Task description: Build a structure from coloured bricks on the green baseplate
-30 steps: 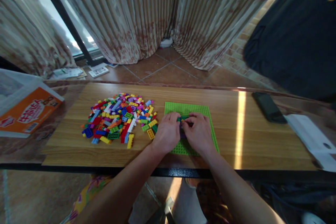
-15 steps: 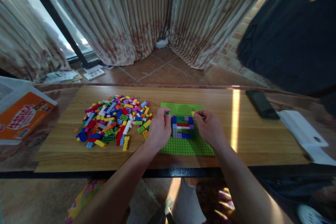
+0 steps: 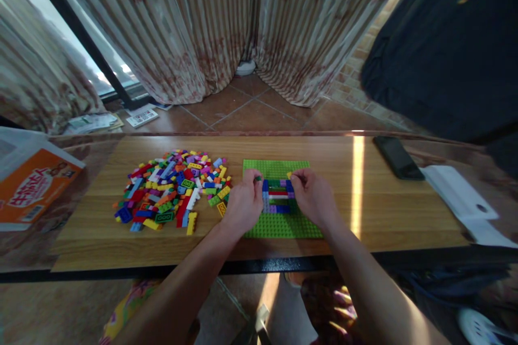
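Note:
A block structure (image 3: 279, 209) of blue, purple, red, white and green bricks stands on a green studded baseplate (image 3: 283, 226). At its left edge is my left hand (image 3: 246, 197), thumb and forefinger pinched on a small green brick (image 3: 259, 178). My right hand (image 3: 314, 197) is over the structure's right side. Its fingertips close on a small yellow brick (image 3: 288, 175) near the far right corner, and they hide part of the bricks there. Whether either held brick touches the structure, I cannot tell.
A heap of loose coloured bricks (image 3: 170, 188) lies on the wooden table (image 3: 226, 253) to the left. An orange-labelled plastic box (image 3: 40, 183) stands at the far left. To the right are a black phone (image 3: 399, 158) and a white object (image 3: 461, 191).
The yellow brick in my right hand has shifted slightly left, closer to the structure. My left hand keeps its pinch at the left edge. The whole view has shifted a little.

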A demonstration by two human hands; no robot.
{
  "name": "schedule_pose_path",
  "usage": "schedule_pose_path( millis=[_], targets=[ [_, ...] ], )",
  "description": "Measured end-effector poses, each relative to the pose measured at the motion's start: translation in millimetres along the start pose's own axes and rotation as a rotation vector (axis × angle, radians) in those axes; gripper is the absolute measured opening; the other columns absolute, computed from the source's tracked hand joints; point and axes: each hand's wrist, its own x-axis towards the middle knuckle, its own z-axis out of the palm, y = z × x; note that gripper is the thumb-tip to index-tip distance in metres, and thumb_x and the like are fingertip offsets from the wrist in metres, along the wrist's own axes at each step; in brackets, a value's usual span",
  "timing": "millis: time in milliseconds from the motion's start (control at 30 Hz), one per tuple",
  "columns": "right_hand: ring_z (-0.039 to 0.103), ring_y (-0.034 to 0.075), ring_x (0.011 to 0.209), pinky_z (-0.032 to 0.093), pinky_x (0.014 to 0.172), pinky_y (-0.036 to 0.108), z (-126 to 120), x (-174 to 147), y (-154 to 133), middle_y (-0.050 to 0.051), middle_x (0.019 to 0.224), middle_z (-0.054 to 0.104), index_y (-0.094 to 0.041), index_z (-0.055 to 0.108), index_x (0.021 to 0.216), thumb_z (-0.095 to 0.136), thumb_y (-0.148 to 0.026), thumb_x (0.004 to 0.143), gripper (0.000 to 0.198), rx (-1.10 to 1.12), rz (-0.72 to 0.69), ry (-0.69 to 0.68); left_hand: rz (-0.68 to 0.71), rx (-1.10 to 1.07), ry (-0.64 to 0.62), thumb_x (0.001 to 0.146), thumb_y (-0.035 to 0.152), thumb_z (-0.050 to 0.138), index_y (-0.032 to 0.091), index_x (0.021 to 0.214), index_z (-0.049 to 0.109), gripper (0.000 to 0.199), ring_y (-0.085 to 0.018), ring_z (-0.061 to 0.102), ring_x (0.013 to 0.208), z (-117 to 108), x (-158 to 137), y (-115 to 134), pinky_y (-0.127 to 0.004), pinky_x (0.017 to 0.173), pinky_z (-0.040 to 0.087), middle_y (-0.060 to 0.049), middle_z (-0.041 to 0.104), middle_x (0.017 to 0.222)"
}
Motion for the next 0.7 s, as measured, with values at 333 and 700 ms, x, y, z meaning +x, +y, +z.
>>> schedule_pose_path(
  millis=[333, 700],
  targets=[
    [0.065, 0.020, 0.070, 0.046, 0.065, 0.032, -3.4, 12.5, 15.5, 0.007, 0.076, 0.072, -0.017, 0.067, 0.083, 0.055, -0.034, 0.084, 0.021, 0.282, 0.009, 0.043, 0.052, -0.305, 0.147, 0.091, 0.022, 0.047, 0.019, 0.103, 0.057, 0.015, -0.020, 0.065, 0.096, -1.5, 2.0, -2.7, -0.034, 0.086, 0.049, -0.007, 0.067, 0.099],
    [0.062, 0.014, 0.065, 0.050, 0.063, 0.029, 7.8, 1.8, -2.1, 0.000, 0.069, 0.066, -0.019, 0.063, 0.076, 0.071, -0.027, 0.071, 0.012, 0.713, -0.141, -0.105, -0.372, -1.060, 0.026, 0.074, 0.022, 0.061, 0.015, 0.091, 0.061, 0.018, -0.010, 0.061, 0.054, -2.1, 5.7, 10.5, -0.018, 0.046, 0.041, -0.002, 0.065, 0.074]
  ],
)
